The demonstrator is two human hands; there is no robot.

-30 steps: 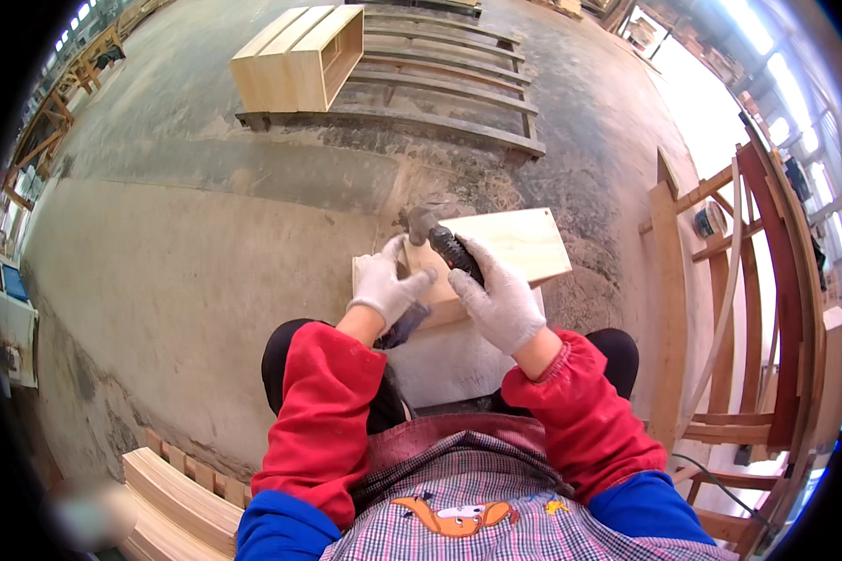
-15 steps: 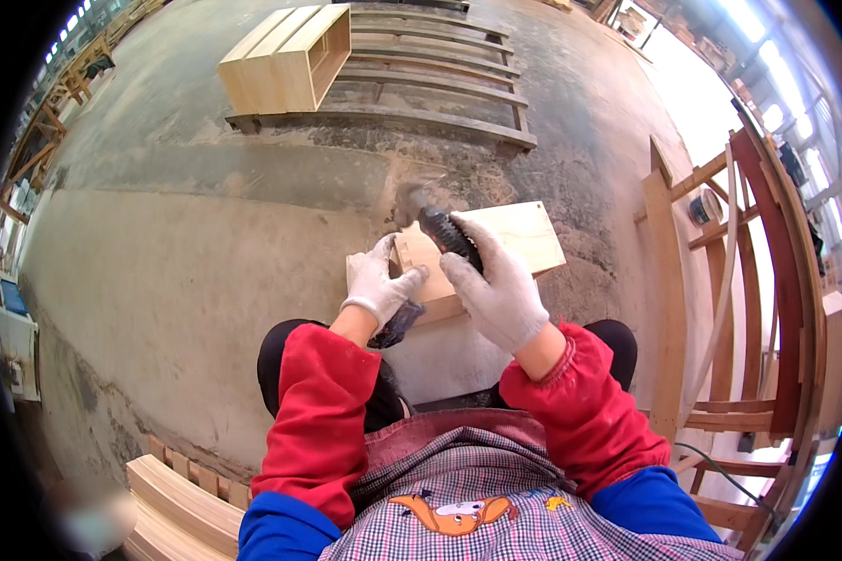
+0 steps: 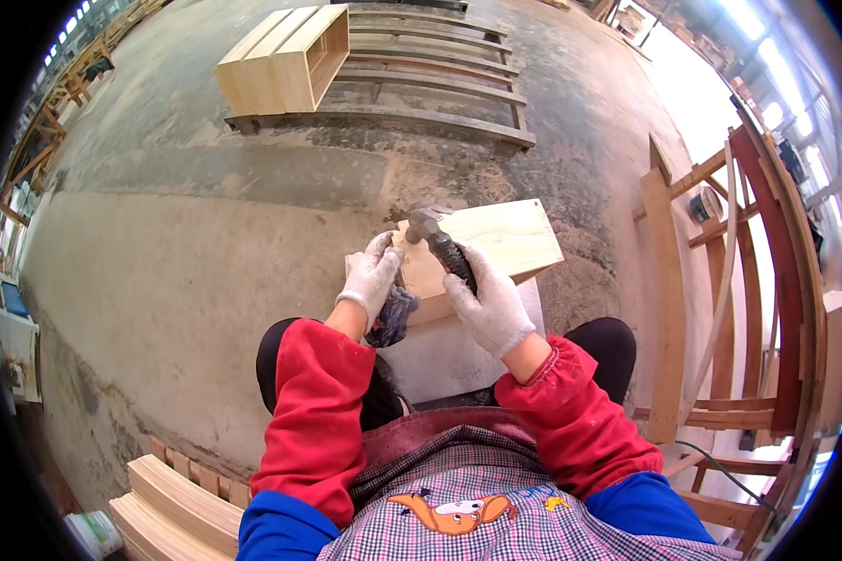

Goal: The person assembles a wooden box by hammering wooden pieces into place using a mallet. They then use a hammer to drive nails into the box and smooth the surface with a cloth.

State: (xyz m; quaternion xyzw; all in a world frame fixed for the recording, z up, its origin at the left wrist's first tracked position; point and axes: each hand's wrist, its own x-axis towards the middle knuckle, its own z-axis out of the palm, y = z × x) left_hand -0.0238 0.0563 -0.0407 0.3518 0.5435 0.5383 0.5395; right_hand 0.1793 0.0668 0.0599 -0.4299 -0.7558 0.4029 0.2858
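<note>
My right hand (image 3: 492,304) is wrapped round the dark grip of a claw hammer (image 3: 447,257). The metal head lies over the near-left end of a pale wooden drawer-like box (image 3: 500,238), close to my left fingers; whether it touches the wood I cannot tell. My left hand (image 3: 371,278) grips the box's left end, with fingers at the far corner and thumb toward the top panel. Both hands wear whitish gloves. Below my left hand, against the box's near side, hangs a crumpled dark cloth or bag (image 3: 393,316). A white slab (image 3: 458,360) supports the box between my knees.
Ahead, a slatted wooden pallet (image 3: 430,117) bears another open wooden box (image 3: 276,70). Wooden frames (image 3: 669,309) stand on the right, with a green hose or cord (image 3: 730,472) near them. Curved wooden boards (image 3: 178,505) and a white tub (image 3: 94,533) are at lower left.
The hammer head, blurred and farther forward before, is now sharp and closer over the box's left end. My right hand has come slightly nearer, and my left fingers have shifted at the corner.
</note>
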